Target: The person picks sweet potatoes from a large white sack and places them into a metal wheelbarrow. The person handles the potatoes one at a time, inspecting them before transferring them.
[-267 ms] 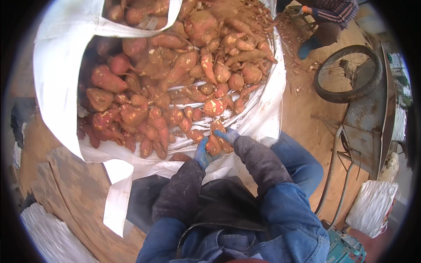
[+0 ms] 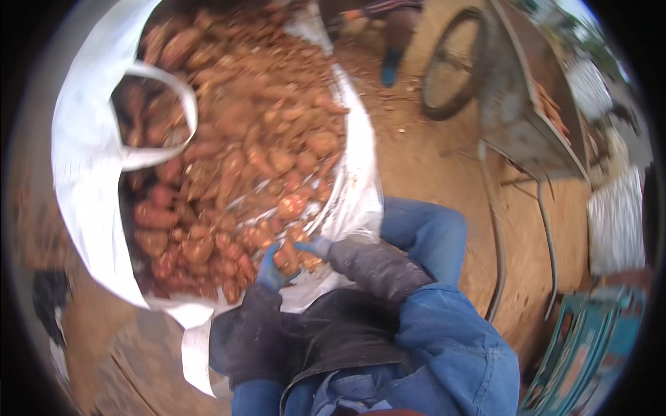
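Observation:
My left hand point(image 2: 275, 265), in a blue glove, and my right hand point(image 2: 313, 248), gloved alike, are closed on reddish, soil-coated sweet potatoes point(image 2: 288, 258) at the near edge of a large white woven sack point(image 2: 87, 180). The sack lies open and holds a heap of sweet potatoes of mixed sizes, some with pale scraped patches. Motion blur hides the fingertips and exactly which pieces each hand grips.
At top right another person point(image 2: 392, 35) crouches beside the sack. A rusty wheelbarrow point(image 2: 506, 111) with a large wheel point(image 2: 451, 66) holds more sweet potatoes. Silvery bundles point(image 2: 614, 222) and a teal metal object point(image 2: 590, 340) lie at the right edge.
My view has swung to the right, so the scene sits further left and sweet potatoes inside the wheelbarrow now show. Both hands still hold sweet potatoes at the sack's edge.

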The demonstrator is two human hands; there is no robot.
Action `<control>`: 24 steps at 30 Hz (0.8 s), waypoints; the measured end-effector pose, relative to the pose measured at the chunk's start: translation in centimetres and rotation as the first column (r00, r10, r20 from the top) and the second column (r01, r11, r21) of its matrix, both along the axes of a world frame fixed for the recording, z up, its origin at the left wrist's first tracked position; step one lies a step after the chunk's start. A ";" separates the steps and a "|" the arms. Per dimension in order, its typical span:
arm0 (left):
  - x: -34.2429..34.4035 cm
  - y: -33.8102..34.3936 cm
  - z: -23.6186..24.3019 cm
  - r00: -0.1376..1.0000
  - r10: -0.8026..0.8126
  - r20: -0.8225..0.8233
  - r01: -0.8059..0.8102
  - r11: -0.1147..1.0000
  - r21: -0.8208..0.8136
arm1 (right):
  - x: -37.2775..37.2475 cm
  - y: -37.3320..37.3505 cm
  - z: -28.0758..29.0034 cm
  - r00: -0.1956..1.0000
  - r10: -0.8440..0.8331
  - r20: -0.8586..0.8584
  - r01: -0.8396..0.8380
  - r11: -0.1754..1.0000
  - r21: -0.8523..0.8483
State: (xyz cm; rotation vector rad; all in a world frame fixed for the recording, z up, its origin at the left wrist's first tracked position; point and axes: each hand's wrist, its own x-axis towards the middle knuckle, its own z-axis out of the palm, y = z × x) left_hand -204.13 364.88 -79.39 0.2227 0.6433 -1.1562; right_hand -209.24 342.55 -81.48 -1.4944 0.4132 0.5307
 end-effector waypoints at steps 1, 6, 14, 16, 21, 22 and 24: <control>0.4 -0.4 2.0 0.926 -0.001 -0.377 -0.119 0.947 -0.297 | -0.5 0.2 1.6 0.996 0.083 -0.028 -0.087 0.973 -0.216; 0.9 -3.3 13.7 0.701 -0.112 -0.704 -0.263 0.878 -0.401 | -2.6 0.7 8.1 0.941 -0.311 -0.132 0.318 0.947 0.038; 0.2 -29.4 47.2 0.175 -0.147 0.973 0.188 0.976 0.113 | -3.6 -25.9 34.1 0.323 -0.790 0.522 0.085 0.573 0.815; -2.3 -33.1 52.8 -0.114 0.148 0.982 -0.007 0.989 -0.149 | -5.4 -32.7 40.0 0.147 -0.629 0.763 0.507 0.710 0.488; -4.7 -27.9 47.5 -0.433 -0.063 0.899 -0.065 0.997 0.038 | -12.2 -33.0 38.4 0.302 -0.886 0.351 0.486 0.460 0.743; -4.1 -25.9 43.7 -0.422 -0.071 0.904 -0.021 0.997 0.069 | -13.1 -31.0 35.7 0.403 -0.858 0.318 0.481 0.494 0.724; -1.6 -20.6 35.4 -0.435 -0.412 0.800 -0.056 0.900 0.433 | -13.2 -26.9 30.3 0.506 -0.847 0.163 0.526 0.453 0.720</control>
